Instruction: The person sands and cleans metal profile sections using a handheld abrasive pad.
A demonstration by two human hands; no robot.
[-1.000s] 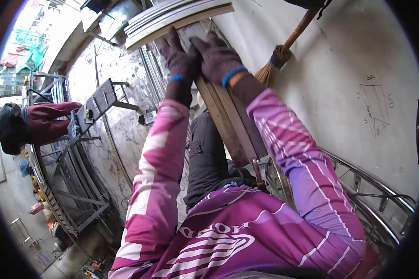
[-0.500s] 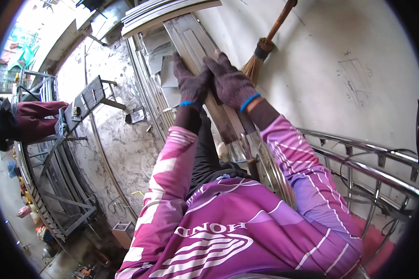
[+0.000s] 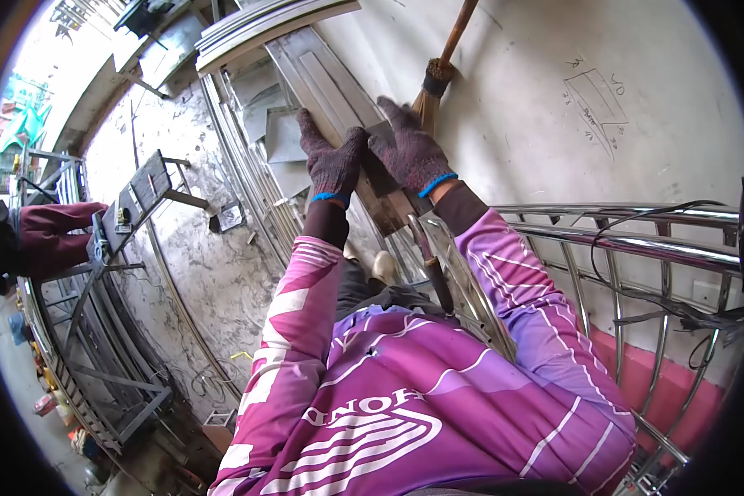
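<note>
In a dark knitted glove with a blue cuff, my left hand [image 3: 332, 163] is raised, its fingers stretched out and its thumb pointing toward the other hand. My right hand [image 3: 412, 149], gloved the same way, is also open, with its fingers spread. The thumbs come close together, and neither palm has anything in it. Behind the gloves, long dark boards [image 3: 326, 83] lean in a stack. A grey square sheet [image 3: 284, 136] lies just left of my left fingertips, and a straw broom [image 3: 431, 93] stands against the wall beyond my right hand.
Chrome rails [image 3: 636, 238] with a dangling black cable run along my right. Long metal strips [image 3: 248, 157] lie to the left of the boards. Farther left, a person in maroon trousers [image 3: 58, 231] is by a metal workbench [image 3: 145, 198]. Pencil marks [image 3: 597, 103] show on the wall.
My hands have moved apart from their near-touching position, and the right fingers have spread wider. The view has shifted, showing more of the rails and a shoe below.
</note>
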